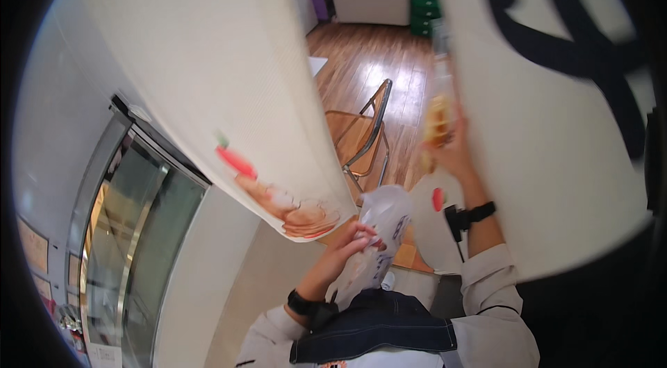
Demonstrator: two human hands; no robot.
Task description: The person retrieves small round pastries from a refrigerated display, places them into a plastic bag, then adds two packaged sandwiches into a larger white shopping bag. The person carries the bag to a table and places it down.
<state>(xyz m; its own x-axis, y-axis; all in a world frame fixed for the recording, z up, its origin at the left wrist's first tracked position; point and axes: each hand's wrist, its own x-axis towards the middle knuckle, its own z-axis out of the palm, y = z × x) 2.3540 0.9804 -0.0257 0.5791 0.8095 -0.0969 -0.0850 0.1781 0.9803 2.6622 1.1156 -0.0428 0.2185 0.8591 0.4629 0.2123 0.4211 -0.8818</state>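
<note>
My left hand grips a translucent white plastic bag with dark printing on it, in front of my dark apron. What the bag contains I cannot make out. Raised ahead on the right, my right hand is closed on a clear package with something yellow-brown in it, blurred by motion. That hand is against the inner edge of the right door-curtain panel, white cloth with large black lettering. The left curtain panel hangs apart from it and bears a printed food picture.
Through the gap, a folding chair with a metal frame stands on a wood floor. Farther back are a white counter and a green drawer unit. A glass-doored cabinet is on the left.
</note>
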